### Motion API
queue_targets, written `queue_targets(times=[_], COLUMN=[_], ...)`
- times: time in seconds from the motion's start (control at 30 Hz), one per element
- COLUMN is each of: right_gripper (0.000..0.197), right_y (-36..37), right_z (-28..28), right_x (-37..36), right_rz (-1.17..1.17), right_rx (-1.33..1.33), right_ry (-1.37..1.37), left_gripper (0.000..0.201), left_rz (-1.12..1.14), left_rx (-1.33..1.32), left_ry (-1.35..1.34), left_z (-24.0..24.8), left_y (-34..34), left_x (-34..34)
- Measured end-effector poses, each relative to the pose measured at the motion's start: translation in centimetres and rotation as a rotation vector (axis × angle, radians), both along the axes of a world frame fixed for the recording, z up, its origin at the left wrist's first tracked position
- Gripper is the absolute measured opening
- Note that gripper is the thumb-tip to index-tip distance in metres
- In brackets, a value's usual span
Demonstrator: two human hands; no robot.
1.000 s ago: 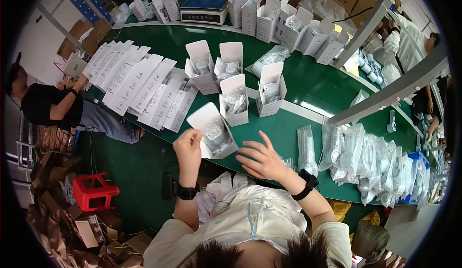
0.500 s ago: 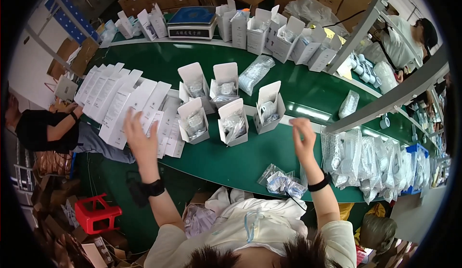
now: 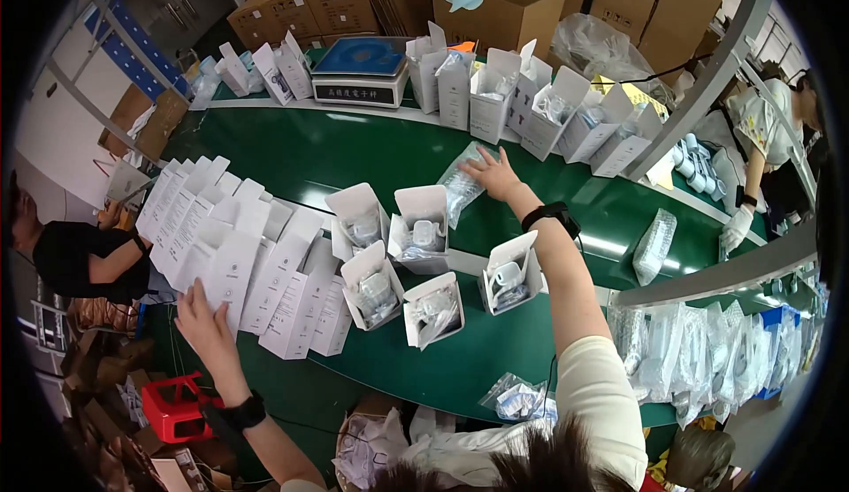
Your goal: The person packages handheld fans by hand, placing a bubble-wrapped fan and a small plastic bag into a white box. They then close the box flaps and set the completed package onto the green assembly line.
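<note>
My right hand (image 3: pixel 493 176) reaches across the table with its fingers spread over a clear bubble-wrapped package (image 3: pixel 458 196). At the left, my left hand (image 3: pixel 203 326) has its fingers stretched out against the lower side of a white carton (image 3: pixel 232 271) at the near end of a row. Neither hand is closed round anything. Between the hands stand several white cartons with raised flaps, such as a front carton (image 3: pixel 433 311) and a carton set apart to the right (image 3: pixel 511 282). Plastic-wrapped parts show inside them.
A scale with a blue top (image 3: pixel 361 57) and more opened cartons (image 3: pixel 495 90) line the far shelf. Bubble-wrapped packages (image 3: pixel 676 350) hang at the right edge by a metal post (image 3: pixel 707 72). Small bagged parts (image 3: pixel 522 401) lie near me. Co-workers are at left and right.
My right arm has stretched forward and left onto the bubble-wrapped package. My left hand has moved left and nearer to me, against a carton. The view has shifted.
</note>
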State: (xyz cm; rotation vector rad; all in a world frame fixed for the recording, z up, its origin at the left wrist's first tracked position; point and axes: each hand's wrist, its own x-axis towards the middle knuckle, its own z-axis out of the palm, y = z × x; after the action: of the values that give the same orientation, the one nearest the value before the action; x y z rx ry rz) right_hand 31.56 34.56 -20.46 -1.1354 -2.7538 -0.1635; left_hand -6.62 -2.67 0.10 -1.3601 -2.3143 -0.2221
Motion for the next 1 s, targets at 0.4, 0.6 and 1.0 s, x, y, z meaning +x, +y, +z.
queue_targets(times=[0.4,0.6,1.0], right_gripper=[0.052,0.052,0.064], right_y=[-9.3,-22.0,-34.5], right_z=[6.8,15.0,9.5], right_x=[6.2,18.4,26.6], right_rz=[-0.584,-0.646,-0.962], right_rx=[-0.389,-0.242,-0.911], right_ry=[0.024,0.398,0.957], left_gripper=[0.103,0.121,0.085], left_rz=[-0.583,-1.053,-0.899], left_rx=[0.351,0.083,-0.393], left_ry=[-1.589,-1.03,-0.808], left_z=[2.2,-6.4,-11.5], left_y=[-6.6,-2.0,1.7], left_x=[19.8,28.4,35.6])
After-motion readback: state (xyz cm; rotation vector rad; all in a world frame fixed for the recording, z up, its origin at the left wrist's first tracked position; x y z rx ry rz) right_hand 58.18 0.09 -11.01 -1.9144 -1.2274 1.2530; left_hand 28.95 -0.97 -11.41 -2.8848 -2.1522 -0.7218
